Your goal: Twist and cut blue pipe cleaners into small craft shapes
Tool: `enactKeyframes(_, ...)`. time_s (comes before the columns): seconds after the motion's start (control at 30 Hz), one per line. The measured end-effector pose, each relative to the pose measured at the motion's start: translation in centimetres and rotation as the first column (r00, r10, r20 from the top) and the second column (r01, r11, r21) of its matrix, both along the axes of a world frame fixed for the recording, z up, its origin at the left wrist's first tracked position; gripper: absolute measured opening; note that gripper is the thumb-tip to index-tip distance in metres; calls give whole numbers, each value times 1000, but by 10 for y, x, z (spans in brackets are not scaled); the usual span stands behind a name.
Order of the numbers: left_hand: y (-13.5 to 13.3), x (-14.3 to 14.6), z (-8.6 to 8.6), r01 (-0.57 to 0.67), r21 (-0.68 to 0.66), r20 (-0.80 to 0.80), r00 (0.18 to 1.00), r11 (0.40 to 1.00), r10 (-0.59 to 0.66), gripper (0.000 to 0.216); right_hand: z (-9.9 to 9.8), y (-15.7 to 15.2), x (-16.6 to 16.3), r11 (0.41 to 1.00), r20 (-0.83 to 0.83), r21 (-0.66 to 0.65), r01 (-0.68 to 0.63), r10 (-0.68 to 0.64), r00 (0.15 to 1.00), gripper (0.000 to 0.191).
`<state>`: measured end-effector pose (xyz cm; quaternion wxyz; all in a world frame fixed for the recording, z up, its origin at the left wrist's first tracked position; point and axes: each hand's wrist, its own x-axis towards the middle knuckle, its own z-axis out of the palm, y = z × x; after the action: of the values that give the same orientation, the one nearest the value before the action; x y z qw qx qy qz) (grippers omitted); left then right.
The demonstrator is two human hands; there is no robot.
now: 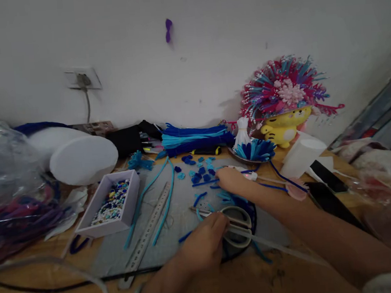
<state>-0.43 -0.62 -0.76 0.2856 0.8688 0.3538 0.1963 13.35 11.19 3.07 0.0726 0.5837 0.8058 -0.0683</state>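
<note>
Blue wire trimming, likely: grasping scissors with left hand, reaching right hand over bits mid-mat, grip unreadable; next needing wire between blades.

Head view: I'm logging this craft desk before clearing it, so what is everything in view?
mat: one, grey, desk centre
ruler: one, grey, slanted on the mat
scissors: one, white-handled, near edge of mat
bead box: one, pale, left of mat
pipe cleaners: one bundle, blue, by wall
cut pieces: many, blue, far end of mat
toy tiger: one, yellow, back right
headdress: one, pink and blue, above tiger
socket: one, white, on wall
left hand: one, touching the scissors
right hand: one, on the cut pieces
</note>
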Motion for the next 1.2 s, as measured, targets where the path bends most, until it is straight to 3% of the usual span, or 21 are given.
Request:
enactKeyframes(0.13, 0, 1, -3, 7, 3, 22, 1000, 1000, -7, 22, -2, -6, -2, 996, -10, -71, -56, 55, 998, 23)
enactKeyframes(0.27, 0, 1, -5, 14, 14, 30, 999, 1000, -14, 23, 16, 6, 9, 963, -99, -197, -185, 168, 981, 30)
enactKeyframes(0.37, 0, 1, -4, 27, 18, 21, 999, 999, -27, 21, 28, 22, 15, 997, -82, -45, -59, 56, 995, 29)
enactKeyframes(0.47, 0, 1, -3, 30, 9, 8, 1000, 1000, -30, 22, 28, 34, 12, 996, 7, 82, 28, -29, 1000, 29)
enactKeyframes(0.7, 0, 1, -5, 14, 11, -13, 1000, 1000, -14, 24, 8, 38, -11, 995, 128, 98, 10, -22, 992, 31)
enactKeyframes(0.9, 1, 1, -3, 20, -4, -13, 1000, 1000, -20, 26, 4, 39, -17, 995, 159, 94, -14, -1, 987, 32)
enactKeyframes(1.07, 1, 1, -4, 13, 16, -1, 1000, 1000, -13, 24, 14, 39, -11, 994, 137, 105, -13, -1, 991, 27)
enactKeyframes(1.2, 0, 1, -4, 19, 43, -7, 1000, 999, -19, 23, 36, 35, -9, 991, 50, 135, 10, -17, 999, 26)
